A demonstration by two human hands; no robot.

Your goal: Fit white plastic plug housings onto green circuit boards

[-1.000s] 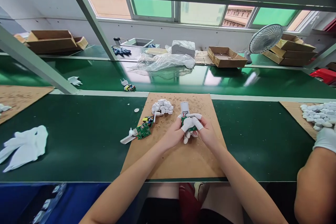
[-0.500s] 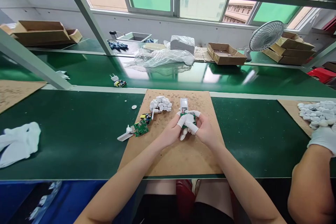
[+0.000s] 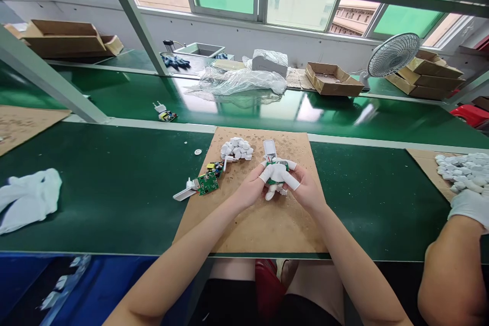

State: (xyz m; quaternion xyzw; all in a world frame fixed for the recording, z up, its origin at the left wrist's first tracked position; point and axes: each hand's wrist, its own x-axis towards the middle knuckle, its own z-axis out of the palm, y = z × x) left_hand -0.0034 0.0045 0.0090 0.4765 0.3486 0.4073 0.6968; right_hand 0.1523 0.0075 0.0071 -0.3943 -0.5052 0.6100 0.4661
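Between my two hands, above the brown cardboard sheet, is a green circuit board with a white plastic case part joined at its far end. White finger cots cover several of my fingertips. My left hand grips the board's left side; my right hand grips its right side, thumbs over the top. The thumbs hide most of the board. Left of my hands lies another green circuit board with a white case part. A heap of small white pieces sits beyond it.
A white glove lies at the left. On the right, a co-worker's gloved hand rests by a pile of white pieces. A plug with a board lies on the green belt. A fan and cardboard boxes stand behind.
The camera view has shifted slightly. Both hands still hold the circuit board, and my right thumb has moved a little on it.
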